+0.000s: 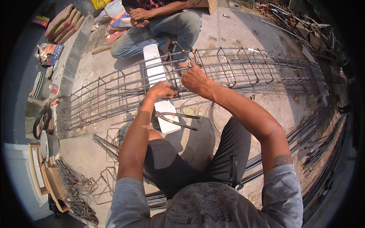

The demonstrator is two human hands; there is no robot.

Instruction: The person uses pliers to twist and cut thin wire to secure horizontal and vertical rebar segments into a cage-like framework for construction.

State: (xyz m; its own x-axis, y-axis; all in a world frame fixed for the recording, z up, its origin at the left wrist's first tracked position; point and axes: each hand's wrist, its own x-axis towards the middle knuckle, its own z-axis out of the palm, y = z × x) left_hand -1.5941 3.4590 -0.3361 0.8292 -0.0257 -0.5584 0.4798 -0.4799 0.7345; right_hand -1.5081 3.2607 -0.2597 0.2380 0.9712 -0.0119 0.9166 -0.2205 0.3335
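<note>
A long rebar cage of steel bars and square stirrups lies across the concrete ground in front of me. My left hand is closed around one of its near bars. My right hand grips the cage just to the right, fingers pinched on a bar or thin tie wire; which one I cannot tell. A pair of pincers lies on a white block that runs under the cage, just below my left hand.
Another person sits across the cage, hands together, with orange-handled pliers resting near the cage. Loose square stirrups and wire bundles lie at my left. Long rebars run along the right. Cement sacks are stacked at far left.
</note>
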